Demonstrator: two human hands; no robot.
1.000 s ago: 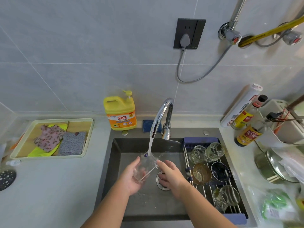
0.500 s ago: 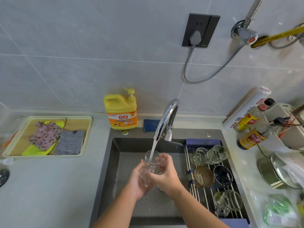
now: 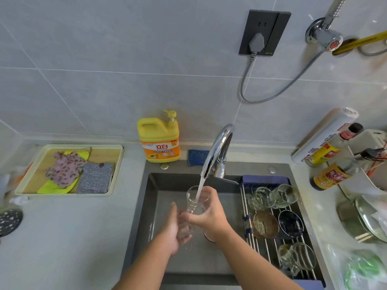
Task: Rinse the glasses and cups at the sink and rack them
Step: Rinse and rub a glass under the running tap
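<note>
Grey counter (image 3: 62, 237); tray (image 3: 109, 153) left, detergent jug (image 3: 159, 141) behind sink (image 3: 150, 206), bottles (image 3: 328, 176) right.

Clear glass (image 3: 195, 203): tilted low in the sink (image 3: 146, 216) a second earlier; turned upright, mouth raised into the faucet (image 3: 217, 151) stream.
Right hand (image 3: 209, 214): rose from the sink floor, wrapped round the glass's side.
Left hand (image 3: 174, 229): moved down to cup its base.

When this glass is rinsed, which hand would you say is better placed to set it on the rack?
Probably the right hand: it grips the glass and is nearer the rack on the right of the sink; the left hand holds the base, farther away.
</note>
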